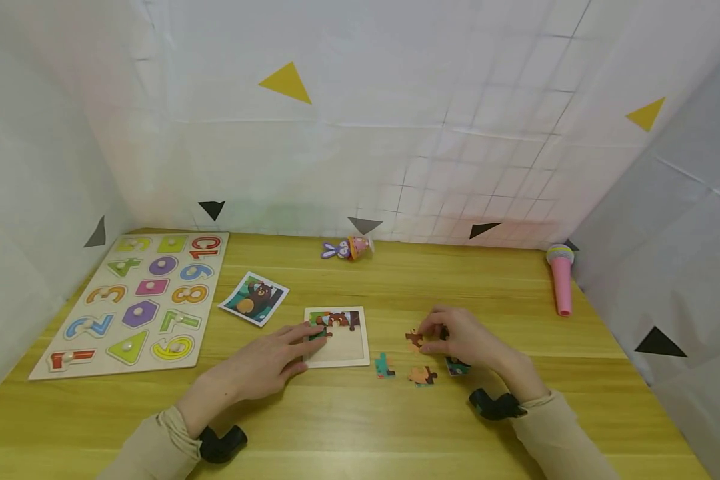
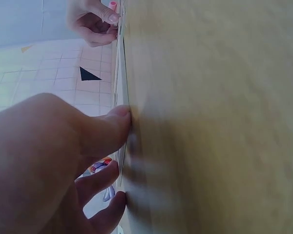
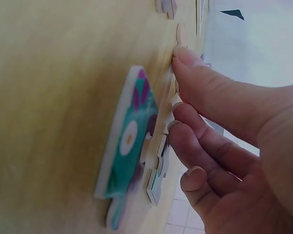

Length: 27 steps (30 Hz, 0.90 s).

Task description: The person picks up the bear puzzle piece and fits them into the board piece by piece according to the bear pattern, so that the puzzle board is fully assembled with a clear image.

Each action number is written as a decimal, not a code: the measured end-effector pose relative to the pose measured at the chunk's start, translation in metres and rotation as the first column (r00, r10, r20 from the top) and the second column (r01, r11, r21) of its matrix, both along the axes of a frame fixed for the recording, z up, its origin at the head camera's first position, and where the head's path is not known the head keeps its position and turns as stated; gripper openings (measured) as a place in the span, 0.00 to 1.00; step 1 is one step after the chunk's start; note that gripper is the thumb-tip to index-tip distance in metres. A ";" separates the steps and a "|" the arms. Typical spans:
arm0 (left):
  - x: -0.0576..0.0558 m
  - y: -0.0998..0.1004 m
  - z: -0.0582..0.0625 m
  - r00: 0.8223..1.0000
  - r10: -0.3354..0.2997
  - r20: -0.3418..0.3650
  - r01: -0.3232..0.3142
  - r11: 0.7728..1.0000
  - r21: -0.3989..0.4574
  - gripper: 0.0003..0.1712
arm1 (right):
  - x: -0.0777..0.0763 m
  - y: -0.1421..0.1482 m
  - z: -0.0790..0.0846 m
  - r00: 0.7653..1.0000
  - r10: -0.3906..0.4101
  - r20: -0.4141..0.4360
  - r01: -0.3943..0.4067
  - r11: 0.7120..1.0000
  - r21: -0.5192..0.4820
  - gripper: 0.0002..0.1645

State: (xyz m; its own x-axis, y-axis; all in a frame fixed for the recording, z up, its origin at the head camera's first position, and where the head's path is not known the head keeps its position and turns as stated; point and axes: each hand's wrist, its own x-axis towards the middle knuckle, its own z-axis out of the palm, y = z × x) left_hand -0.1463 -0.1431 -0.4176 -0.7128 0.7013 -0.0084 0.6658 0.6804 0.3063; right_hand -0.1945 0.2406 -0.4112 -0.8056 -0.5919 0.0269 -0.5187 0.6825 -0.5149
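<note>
Pale walls (image 1: 360,167) border the table (image 1: 360,433) at left, back and right. The number board (image 1: 130,293)'s right edge stops well short of the puzzle frame (image 1: 366,347). The left hand (image 1: 258,363) lays extended, unclenched fingers over the frame's left edge. The right hand (image 1: 465,337) bends thumb and fingers at a brown piece (image 1: 414,338); whether they grasp it I cannot tell. The picture card (image 1: 254,300) sits between board and frame, the pink microphone (image 1: 562,280) near the table's right edge, the rabbit figure (image 1: 348,249) near its back edge. Right of the frame, narrow gaps part a teal piece (image 1: 384,367), an orange piece (image 1: 421,375) and that brown piece.
</note>
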 end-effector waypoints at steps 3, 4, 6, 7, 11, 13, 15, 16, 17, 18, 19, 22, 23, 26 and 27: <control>0.000 0.000 0.000 1.000 -0.003 0.000 0.003 1.000 0.005 0.29 | 0.000 0.000 -0.001 1.000 0.005 0.003 -0.005 1.000 -0.002 0.10; 0.000 0.000 0.000 1.000 -0.004 0.002 0.004 1.000 0.007 0.29 | 0.000 0.001 -0.001 1.000 0.006 0.002 -0.006 1.000 -0.002 0.10; 0.000 0.000 0.000 1.000 -0.006 0.005 0.006 1.000 0.010 0.29 | 0.000 0.000 -0.001 1.000 0.005 0.002 -0.005 1.000 -0.002 0.09; 0.000 0.000 0.000 1.000 -0.007 0.008 0.007 1.000 0.011 0.29 | 0.000 0.000 -0.001 1.000 0.007 0.001 -0.007 1.000 -0.005 0.09; 0.000 0.000 0.000 1.000 -0.009 0.017 0.009 1.000 0.013 0.29 | 0.000 0.000 -0.002 1.000 0.023 -0.013 -0.023 1.000 -0.013 0.09; 0.000 0.000 0.000 1.000 -0.009 0.020 0.008 1.000 0.014 0.29 | 0.000 0.000 -0.003 0.999 0.034 -0.023 -0.035 0.999 -0.016 0.10; 0.000 0.000 -0.001 1.000 -0.009 0.020 0.009 1.000 0.014 0.29 | -0.001 0.000 -0.003 0.998 0.045 -0.034 -0.046 0.999 -0.013 0.10; 0.000 -0.001 -0.001 1.000 -0.008 0.021 0.008 1.000 0.013 0.30 | -0.001 0.000 -0.003 0.998 0.049 -0.038 -0.050 0.999 -0.012 0.10; 0.000 -0.001 -0.001 1.000 -0.007 0.022 0.007 1.000 0.013 0.30 | 0.000 -0.001 -0.002 0.998 0.054 -0.043 -0.054 0.998 -0.011 0.10; 0.000 -0.001 -0.001 1.000 -0.007 0.024 0.007 1.000 0.013 0.30 | 0.000 -0.001 -0.003 0.997 0.057 -0.047 -0.058 0.998 -0.010 0.10; 0.000 -0.001 -0.001 1.000 -0.007 0.025 0.006 1.000 0.013 0.30 | 0.000 -0.001 -0.002 0.997 0.062 -0.050 -0.062 0.998 -0.008 0.10; 0.000 0.000 -0.001 1.000 -0.006 0.022 0.006 1.000 0.014 0.30 | 0.000 -0.001 -0.002 0.996 0.070 -0.051 -0.070 0.998 -0.006 0.10; 0.000 0.000 -0.001 1.000 -0.007 0.020 0.007 1.000 0.014 0.30 | 0.000 -0.002 -0.003 0.996 0.072 -0.049 -0.072 0.997 -0.006 0.10; 0.000 0.000 -0.002 1.000 -0.010 0.014 0.010 1.000 0.017 0.29 | 0.001 -0.002 -0.003 0.996 0.075 -0.043 -0.075 0.997 -0.008 0.10; 0.000 0.000 -0.001 1.000 -0.011 0.013 0.010 1.000 0.017 0.29 | 0.001 -0.003 -0.003 0.996 0.076 -0.043 -0.077 0.997 -0.008 0.10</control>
State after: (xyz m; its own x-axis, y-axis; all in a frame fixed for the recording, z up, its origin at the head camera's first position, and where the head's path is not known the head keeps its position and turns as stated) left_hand -0.1462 -0.1435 -0.4191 -0.7053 0.7088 -0.0058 0.6686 0.6680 0.3266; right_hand -0.1939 0.2379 -0.4142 -0.7559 -0.6513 0.0666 -0.5909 0.6349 -0.4977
